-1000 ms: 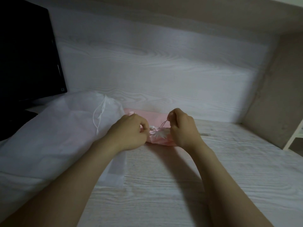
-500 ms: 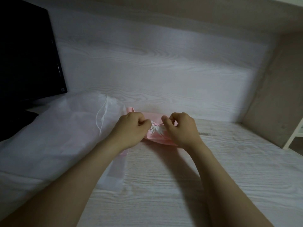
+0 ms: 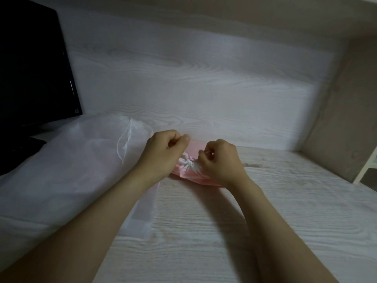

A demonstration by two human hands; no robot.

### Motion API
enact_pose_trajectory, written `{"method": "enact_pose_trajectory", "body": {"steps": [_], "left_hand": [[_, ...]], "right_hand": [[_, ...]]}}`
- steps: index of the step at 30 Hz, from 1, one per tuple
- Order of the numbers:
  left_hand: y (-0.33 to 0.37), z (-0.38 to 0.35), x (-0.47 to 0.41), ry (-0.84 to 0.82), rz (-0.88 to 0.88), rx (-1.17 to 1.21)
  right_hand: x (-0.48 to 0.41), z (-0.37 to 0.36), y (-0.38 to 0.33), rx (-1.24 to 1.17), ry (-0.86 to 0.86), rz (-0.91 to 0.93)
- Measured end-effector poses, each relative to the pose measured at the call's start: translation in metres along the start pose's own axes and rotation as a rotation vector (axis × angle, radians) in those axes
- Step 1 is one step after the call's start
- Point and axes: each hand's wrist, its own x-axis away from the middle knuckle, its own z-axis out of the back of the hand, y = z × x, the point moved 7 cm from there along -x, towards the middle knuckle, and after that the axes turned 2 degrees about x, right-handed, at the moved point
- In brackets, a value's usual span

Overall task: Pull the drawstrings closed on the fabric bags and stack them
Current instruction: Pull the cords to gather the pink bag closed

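Between your hands, the pink bag [image 3: 195, 148] lies on the counter [image 3: 275, 211], its mouth [image 3: 187, 163] already bunched tight. Your left hand [image 3: 163, 154] and right hand [image 3: 221, 160] are both curled, each pinching at that mouth; the cords are hidden in your fingers. Step looks like cinching, nearly done. Next: one firm outward pull, let go, then stack it with the white mesh bag [image 3: 71, 160] just left of your left hand.
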Motion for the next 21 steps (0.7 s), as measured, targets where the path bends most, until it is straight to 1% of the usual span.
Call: {"method": "enact_pose_trajectory", "body": {"steps": [3,7,9,10,13,17,19,21], "left_hand": [[0.001,-0.002,0.002,-0.026,0.105,0.283],[0.009,-0.007,0.007,-0.056,0.158,0.477],[0.007,-0.011,0.007,-0.069,0.201,0.580],[0.006,-0.012,0.007,-0.075,0.208,0.576],[-0.001,-0.014,0.006,-0.096,0.212,0.413],[-0.011,-0.020,0.006,-0.151,0.257,0.333],[-0.014,-0.022,0.006,-0.180,0.257,0.301],[-0.017,-0.025,0.007,-0.193,0.256,0.292]], "right_hand": [[0.002,-0.002,-0.005,-0.030,-0.055,0.062],[0.004,-0.005,-0.010,-0.054,-0.109,0.124],[0.005,-0.005,-0.013,-0.060,-0.107,0.142],[0.004,-0.005,-0.012,-0.054,-0.098,0.143],[0.003,-0.005,-0.008,-0.019,-0.064,0.115],[0.006,-0.001,-0.010,0.065,-0.014,0.059],[0.006,0.006,-0.015,0.030,0.033,0.060],[0.005,0.010,-0.020,-0.064,0.035,0.072]]}}
